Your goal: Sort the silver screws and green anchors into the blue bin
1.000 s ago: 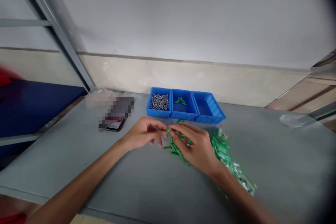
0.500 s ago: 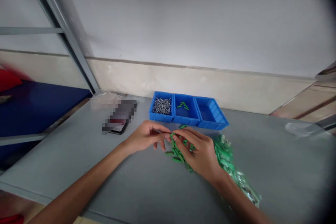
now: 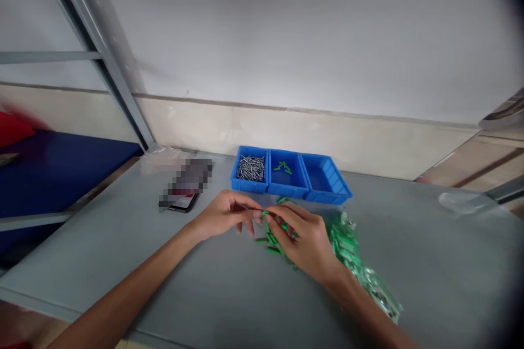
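Observation:
A small green plastic wall plug (image 3: 265, 212) is pinched between the fingertips of both hands, above a loose pile. My left hand (image 3: 230, 214) closes thumb and forefinger on its left end, the other fingers bent loosely below. From the right, my right hand (image 3: 305, 234) grips it between thumb and fingers, hiding most of it. Whether a screw is also between the fingertips is too small to tell. Several green wall plugs (image 3: 273, 250) lie on the grey table (image 3: 229, 294) underneath, partly covered by my right hand.
Behind my hands stand three joined blue bins: one with screws (image 3: 251, 168), one with a few green plugs (image 3: 282, 167), and a right-hand bin (image 3: 327, 180). Green plastic packets (image 3: 347, 245) lie beside my right forearm. A phone (image 3: 186, 188) and clear plastic bag (image 3: 164, 159) are left.
The camera view has shifted slightly. Both hands keep their pinch at the green wall plug, with the fingertips drawn a little closer together. The bins and pile look the same.

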A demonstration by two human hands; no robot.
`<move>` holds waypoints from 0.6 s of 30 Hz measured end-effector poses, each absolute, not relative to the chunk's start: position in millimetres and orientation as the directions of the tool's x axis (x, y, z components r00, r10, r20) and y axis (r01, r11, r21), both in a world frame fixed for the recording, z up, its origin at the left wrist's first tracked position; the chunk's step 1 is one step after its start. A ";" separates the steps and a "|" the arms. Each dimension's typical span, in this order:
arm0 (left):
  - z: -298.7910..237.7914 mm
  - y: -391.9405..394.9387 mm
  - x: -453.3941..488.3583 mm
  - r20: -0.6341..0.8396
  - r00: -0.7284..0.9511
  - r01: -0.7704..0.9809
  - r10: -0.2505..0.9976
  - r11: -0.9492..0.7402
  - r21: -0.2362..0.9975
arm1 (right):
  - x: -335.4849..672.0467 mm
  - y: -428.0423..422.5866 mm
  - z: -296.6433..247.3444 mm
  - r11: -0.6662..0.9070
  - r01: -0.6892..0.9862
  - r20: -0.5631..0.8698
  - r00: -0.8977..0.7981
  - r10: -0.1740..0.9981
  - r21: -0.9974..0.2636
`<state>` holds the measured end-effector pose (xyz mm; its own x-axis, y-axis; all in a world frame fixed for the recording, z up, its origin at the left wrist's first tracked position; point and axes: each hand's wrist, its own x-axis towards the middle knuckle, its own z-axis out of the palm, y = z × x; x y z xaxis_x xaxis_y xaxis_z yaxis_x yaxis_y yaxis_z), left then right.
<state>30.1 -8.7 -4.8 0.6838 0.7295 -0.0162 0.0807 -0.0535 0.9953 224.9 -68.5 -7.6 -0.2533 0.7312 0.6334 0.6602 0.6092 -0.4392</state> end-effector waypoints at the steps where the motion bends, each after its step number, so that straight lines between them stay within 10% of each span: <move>1: -5.3 -8.4 29.9 -0.018 0.685 0.083 0.729 -0.054 0.995 | 224.8 -68.4 -8.0 0.610 0.665 0.637 -0.254 0.728 -0.432; 18: -4.7 -7.1 30.2 -0.030 0.683 0.084 0.730 -0.037 0.996 | 224.5 -67.8 -10.8 0.603 0.679 0.620 -0.271 0.736 -0.419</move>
